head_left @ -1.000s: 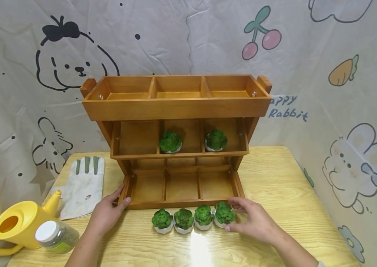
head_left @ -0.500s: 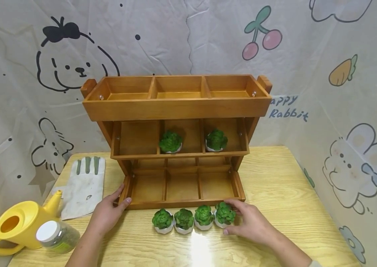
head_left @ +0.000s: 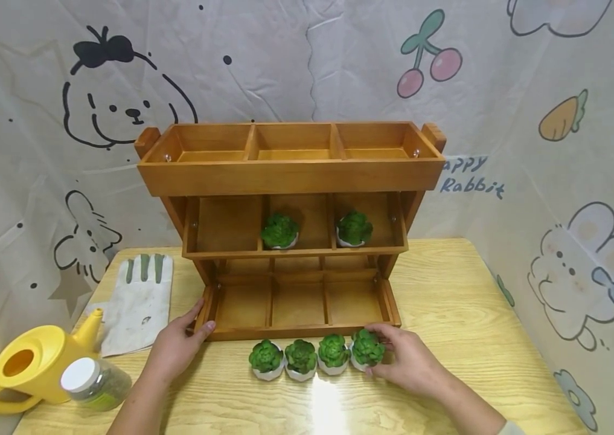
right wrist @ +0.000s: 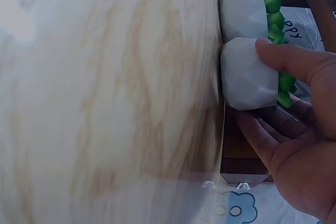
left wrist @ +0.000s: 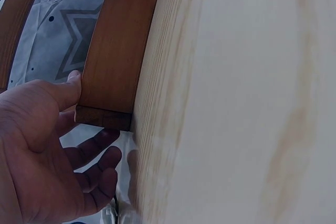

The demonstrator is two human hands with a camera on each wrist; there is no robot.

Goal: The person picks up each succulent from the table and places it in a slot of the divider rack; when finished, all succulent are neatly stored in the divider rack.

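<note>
A wooden three-tier plant stand [head_left: 285, 178] stands at the table's back. At its lower left corner my left hand [head_left: 176, 347] grips the bottom tray, thumb at the front and fingers behind the corner [left wrist: 105, 116]. Several potted succulents in white faceted pots line up before the stand. My right hand [head_left: 412, 359] holds the rightmost potted succulent [head_left: 367, 348]. In the right wrist view the thumb presses on its white pot [right wrist: 249, 74] and a finger lies along the side. Two more succulents, one in the middle compartment [head_left: 279, 231] and one in the right [head_left: 354, 229], sit on the middle tier.
At the left are a yellow watering can [head_left: 29, 365], a clear jar with a white lid [head_left: 95, 383] and a white glove with green fingers [head_left: 138, 308]. A printed cloth [head_left: 307, 60] hangs behind and beside the wooden table [head_left: 448, 284].
My right hand has moved slightly left and closed its thumb and fingers on the rightmost succulent's pot. The left hand has stayed at the stand's corner.
</note>
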